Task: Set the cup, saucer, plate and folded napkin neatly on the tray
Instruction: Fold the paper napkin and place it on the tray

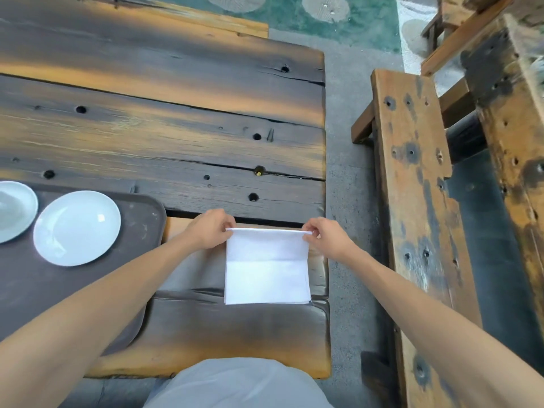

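A white napkin point(267, 269) hangs over the table to the right of the tray, with a crease across its middle. My left hand point(210, 229) pinches its top left corner and my right hand point(326, 237) pinches its top right corner. A dark brown tray point(141, 228) lies at the left. On it sits a white plate point(77, 228). A second pale dish point(14, 210), cut off by the frame's left edge, rests beside the plate. No cup is in view.
The table point(176, 128) is made of dark, scorched wooden planks with holes and gaps. Its right edge runs close to the napkin. A wooden bench point(418, 187) stands to the right across a strip of concrete floor.
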